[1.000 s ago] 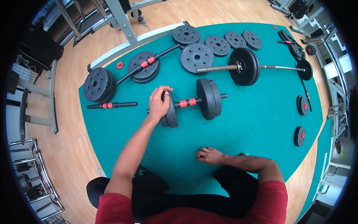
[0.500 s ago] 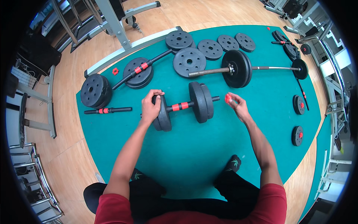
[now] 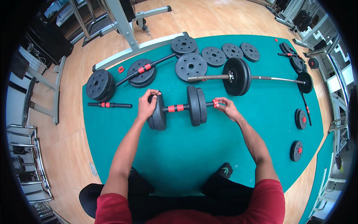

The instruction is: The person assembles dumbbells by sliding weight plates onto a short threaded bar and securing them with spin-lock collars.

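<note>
The person's left hand (image 3: 146, 105) is curling over the top of the black weight plate (image 3: 158, 112) at the left end of a short dumbbell (image 3: 179, 109), fingers wrapped together on its rim. The right hand (image 3: 226, 108) is pinching a small red collar nut (image 3: 216, 103) between thumb and fingertips at the bar's right tip, the remaining fingers lying loosely apart. The dumbbell is lying crosswise at the centre of a teal floor mat (image 3: 186, 156), its handle showing a red grip band and two thick plates (image 3: 197, 105) sitting side by side right of it.

At twelve o'clock from the dumbbell, flat round plates (image 3: 191, 67) with matte, dimpled faces are lying loose. At one o'clock, a longer threaded steel bar (image 3: 261, 78) is carrying a large black disc. At ten o'clock, another black bar with red bands (image 3: 143, 69) is resting across stacked plates, and a bare short handle (image 3: 110, 105) is lying at nine o'clock. At three to four o'clock, two small plates with red centres (image 3: 300, 118) are resting on the mat.
</note>
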{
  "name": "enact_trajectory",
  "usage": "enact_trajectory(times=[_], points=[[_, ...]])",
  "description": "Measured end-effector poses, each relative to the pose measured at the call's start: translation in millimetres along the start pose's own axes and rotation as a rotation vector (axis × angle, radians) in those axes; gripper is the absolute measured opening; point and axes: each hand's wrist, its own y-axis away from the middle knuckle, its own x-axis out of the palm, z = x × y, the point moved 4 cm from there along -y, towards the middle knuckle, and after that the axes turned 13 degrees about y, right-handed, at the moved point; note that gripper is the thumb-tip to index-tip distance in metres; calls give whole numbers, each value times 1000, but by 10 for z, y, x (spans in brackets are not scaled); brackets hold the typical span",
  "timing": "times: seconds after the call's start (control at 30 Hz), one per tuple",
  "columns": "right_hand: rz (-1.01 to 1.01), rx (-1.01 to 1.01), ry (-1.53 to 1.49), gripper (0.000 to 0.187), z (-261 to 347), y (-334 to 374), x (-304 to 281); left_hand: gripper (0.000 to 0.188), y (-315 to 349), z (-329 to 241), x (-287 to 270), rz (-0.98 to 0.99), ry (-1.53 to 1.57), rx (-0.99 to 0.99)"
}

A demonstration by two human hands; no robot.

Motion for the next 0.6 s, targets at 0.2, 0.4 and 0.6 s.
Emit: enact_trajectory(times=[0.2, 0.4, 0.6], points=[[137, 50, 68, 32, 93, -48, -68, 19, 16, -4, -4, 14, -35, -13], [204, -168, 266, 31, 115, -171, -155, 16, -2, -34, 32, 23, -146, -43], [180, -21, 48, 30, -87, -171, -123, 15, 30, -72, 115, -36, -130, -199]])
